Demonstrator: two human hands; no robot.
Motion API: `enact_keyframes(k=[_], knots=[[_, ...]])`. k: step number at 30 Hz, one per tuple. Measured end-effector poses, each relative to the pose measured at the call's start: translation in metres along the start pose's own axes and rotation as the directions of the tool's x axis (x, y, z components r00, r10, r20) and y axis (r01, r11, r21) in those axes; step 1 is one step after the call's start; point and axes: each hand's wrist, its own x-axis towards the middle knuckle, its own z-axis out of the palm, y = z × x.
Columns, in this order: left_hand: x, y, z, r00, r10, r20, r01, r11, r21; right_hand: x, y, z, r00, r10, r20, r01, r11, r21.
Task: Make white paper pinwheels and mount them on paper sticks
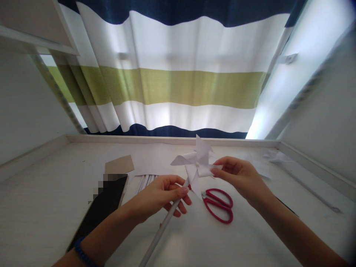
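A white paper pinwheel [198, 163] faces up at the top of a white paper stick [159, 237]. My left hand [169, 193] is closed around the stick just below the pinwheel, thumb on top. With thumb and fingertips, my right hand [236, 172] pinches the tip of the pinwheel's right blade. The join between stick and pinwheel is hidden behind the blades. Red-handled scissors [221, 205] lie on the table beneath, between my hands; their blades are mostly covered by the pinwheel.
On the white table [194, 244] lie a dark flat object [111, 207], partly pixelated, a brown card [120, 164], white paper sheets [151, 152] and several rolled paper sticks [146, 183]. A clear plastic sleeve [311, 181] is at the right. A raised rim and a striped curtain [172, 87] stand behind.
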Motion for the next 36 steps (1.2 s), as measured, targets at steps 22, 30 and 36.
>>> enact_keyframes(k=[22, 30, 36], knots=[[-0.002, 0.001, 0.014, 0.995, 0.003, -0.095, 0.019, 0.973, 0.229, -0.008, 0.000, 0.012, 0.994, 0.024, 0.111, -0.015, 0.996, -0.086], [0.000, -0.003, 0.014, 0.995, -0.016, -0.095, 0.032, 0.986, 0.166, -0.006, 0.000, 0.009, 0.992, -0.060, 0.111, 0.082, 0.974, -0.210], [-0.001, -0.001, 0.015, 0.997, -0.011, -0.082, 0.020, 0.993, 0.115, -0.005, -0.001, 0.008, 0.983, -0.047, 0.178, 0.079, 0.981, -0.177]])
